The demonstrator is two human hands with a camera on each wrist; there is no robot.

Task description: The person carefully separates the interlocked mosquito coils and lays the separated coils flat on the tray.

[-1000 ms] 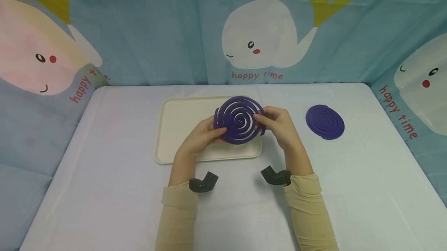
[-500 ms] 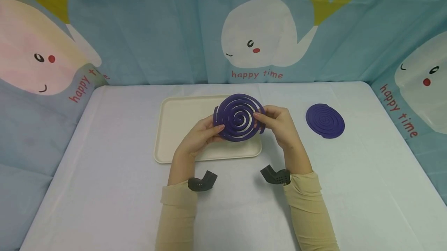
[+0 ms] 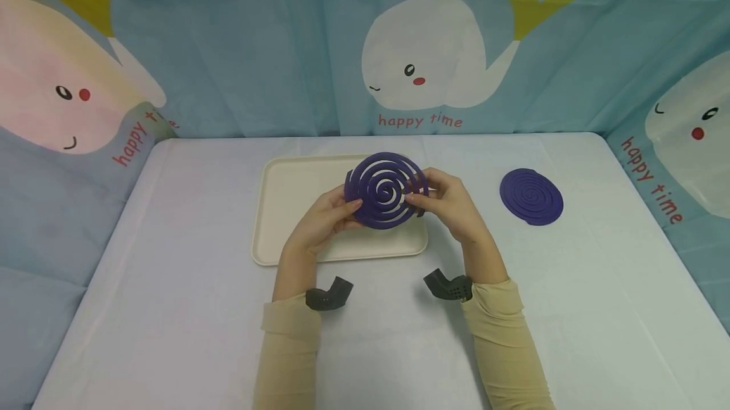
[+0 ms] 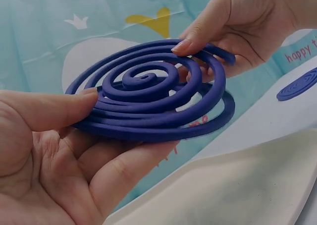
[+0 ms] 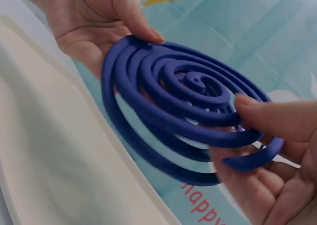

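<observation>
Shifted slightly toward 9 o'clock since earlier: paired purple coils [image 3: 386,191], held above tray [image 3: 285,207]. Left hand [image 3: 325,220] and right hand [image 3: 450,204] fingers pinch opposite rims. Separation begun, judging by gaps; unfinished. Second coil disc [image 3: 531,197] at 3 o'clock on tabletop [image 3: 171,308].

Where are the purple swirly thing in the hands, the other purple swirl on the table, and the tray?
held purple spiral coil [image 3: 386,191], head view, on its middle rings.
second purple spiral coil [image 3: 531,197], head view, on its centre, lying flat on the table.
cream tray [image 3: 296,201], head view, on its bare floor, left part.
</observation>
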